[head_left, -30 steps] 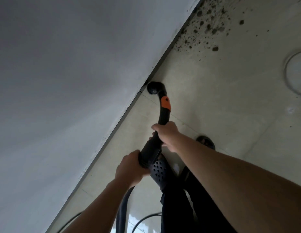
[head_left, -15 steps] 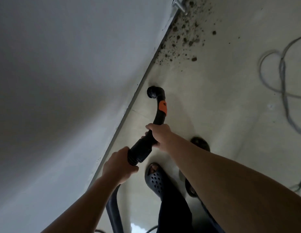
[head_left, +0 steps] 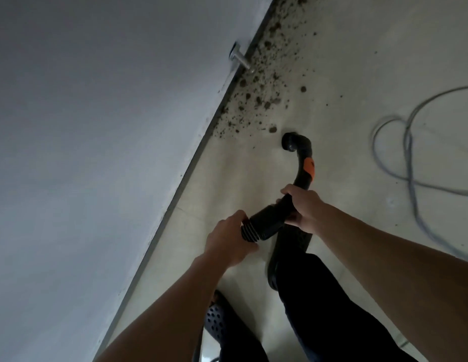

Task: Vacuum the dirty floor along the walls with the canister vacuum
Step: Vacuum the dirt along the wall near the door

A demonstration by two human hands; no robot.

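Note:
A black vacuum hose handle with an orange slider curves down to an open nozzle end just above the pale floor. My right hand grips the handle below the orange part. My left hand is shut on the ribbed hose cuff. Dark dirt crumbs lie scattered along the foot of the white wall, just beyond the nozzle. The canister itself is out of sight.
A metal door stop sticks out from the wall base above the dirt. A grey cable loops over the floor at the right. My legs in dark trousers and perforated clogs stand below the hands.
The nozzle has moved away from the wall base and forward along the floor toward the dirt patch. The view has shifted ahead, bringing the door stop and more cable into sight.

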